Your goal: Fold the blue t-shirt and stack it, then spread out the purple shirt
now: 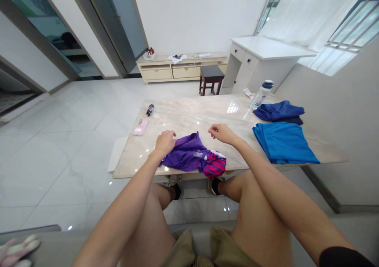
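Left hand [165,141] fingers grip the purple shirt [189,155]; right hand [221,133], seemingly loosely curled, hovers just beyond it.

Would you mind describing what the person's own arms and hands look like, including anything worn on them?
Both forearms are bare, and the left hand and right hand wear no gloves, and no rings or watch are visible. A black sleeve edge shows on the right upper arm at the frame's bottom corner. No sleeve is visible on the left arm.
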Motion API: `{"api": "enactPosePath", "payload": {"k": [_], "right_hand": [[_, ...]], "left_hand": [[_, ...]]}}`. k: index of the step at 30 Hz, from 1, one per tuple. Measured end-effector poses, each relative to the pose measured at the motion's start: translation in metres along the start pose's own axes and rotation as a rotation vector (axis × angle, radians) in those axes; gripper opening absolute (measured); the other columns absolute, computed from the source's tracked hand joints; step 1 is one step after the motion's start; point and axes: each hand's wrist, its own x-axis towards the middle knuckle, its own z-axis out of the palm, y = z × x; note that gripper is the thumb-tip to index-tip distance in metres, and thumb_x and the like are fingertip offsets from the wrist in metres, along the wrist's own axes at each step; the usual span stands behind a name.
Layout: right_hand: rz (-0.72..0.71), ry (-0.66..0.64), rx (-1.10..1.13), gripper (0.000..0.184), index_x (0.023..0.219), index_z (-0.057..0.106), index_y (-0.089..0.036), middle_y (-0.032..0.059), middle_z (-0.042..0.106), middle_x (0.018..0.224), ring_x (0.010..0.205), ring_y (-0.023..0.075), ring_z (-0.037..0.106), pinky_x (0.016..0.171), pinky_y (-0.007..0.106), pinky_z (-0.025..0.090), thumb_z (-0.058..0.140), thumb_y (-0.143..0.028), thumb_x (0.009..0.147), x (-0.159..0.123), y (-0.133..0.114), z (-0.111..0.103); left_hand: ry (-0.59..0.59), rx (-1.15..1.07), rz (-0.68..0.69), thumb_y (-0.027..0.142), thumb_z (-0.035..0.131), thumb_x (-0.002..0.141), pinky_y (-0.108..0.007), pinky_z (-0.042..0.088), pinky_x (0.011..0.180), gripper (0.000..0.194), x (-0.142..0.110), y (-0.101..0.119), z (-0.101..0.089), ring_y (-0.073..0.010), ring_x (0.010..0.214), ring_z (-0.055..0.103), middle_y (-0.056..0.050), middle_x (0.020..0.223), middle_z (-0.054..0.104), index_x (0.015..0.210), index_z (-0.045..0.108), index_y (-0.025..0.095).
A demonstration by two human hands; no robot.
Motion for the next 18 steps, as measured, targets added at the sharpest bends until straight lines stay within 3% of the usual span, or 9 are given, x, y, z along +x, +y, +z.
{"api": "enactPosePath", "payload": {"k": [4,8,10,12,16,18], "right_hand": [[-0.081,-0.269,-0.182,0.016,0.102,0.081,-0.018,0.0092,0.084,0.102,0.091,0.0219,0.077,0.080,0.027,0.055,0.071,-0.029,0.098,-0.003,0.001,0.022],[-0.044,-0.470,-0.399,0.031,0.106,0.082,-0.021,0.0092,0.083,0.106,0.095,0.0247,0.078,0.080,0.027,0.057,0.084,-0.048,0.090,-0.010,0.001,0.053],[-0.059,-0.478,-0.506,0.045,0.115,0.081,-0.021,0.0134,0.081,0.117,0.105,0.0292,0.077,0.083,0.029,0.058,0.090,-0.053,0.084,-0.014,-0.001,0.067],[-0.105,-0.453,-0.572,0.048,0.121,0.080,-0.019,0.0182,0.077,0.126,0.115,0.0333,0.074,0.088,0.032,0.059,0.092,-0.047,0.083,-0.016,-0.003,0.077],[-0.155,-0.455,-0.555,0.022,0.111,0.080,-0.018,0.0178,0.080,0.118,0.111,0.0330,0.075,0.091,0.034,0.057,0.081,-0.028,0.092,-0.009,-0.003,0.070],[-0.148,-0.357,-0.438,0.012,0.105,0.079,-0.018,0.0150,0.082,0.109,0.103,0.0305,0.076,0.090,0.034,0.056,0.075,-0.023,0.094,-0.001,-0.002,0.056]], "left_hand": [[-0.163,0.080,0.125,0.044,0.077,0.094,-0.043,0.053,0.104,0.036,-0.002,0.024,0.017,-0.0366,0.124,0.068,-0.016,0.125,0.076,0.122,0.075,0.022],[-0.297,0.108,0.163,0.043,0.083,0.088,-0.042,0.053,0.103,0.032,-0.004,0.022,0.034,-0.0364,0.121,0.071,-0.015,0.123,0.078,0.113,0.077,0.025],[-0.347,0.086,0.171,0.034,0.081,0.088,-0.041,0.054,0.101,0.020,-0.004,0.018,0.040,-0.0348,0.118,0.073,-0.013,0.121,0.079,0.106,0.079,0.026],[-0.351,0.049,0.153,0.027,0.079,0.087,-0.041,0.054,0.101,0.014,-0.005,0.014,0.045,-0.0339,0.117,0.074,-0.014,0.120,0.080,0.101,0.080,0.025],[-0.263,-0.042,0.113,0.027,0.069,0.094,-0.040,0.054,0.100,0.014,0.000,0.004,0.039,-0.0326,0.116,0.074,-0.012,0.118,0.081,0.103,0.080,0.026],[-0.164,-0.096,0.044,0.031,0.062,0.100,-0.039,0.054,0.097,0.019,0.006,-0.006,0.028,-0.0315,0.114,0.075,-0.010,0.117,0.082,0.108,0.078,0.027]]}}
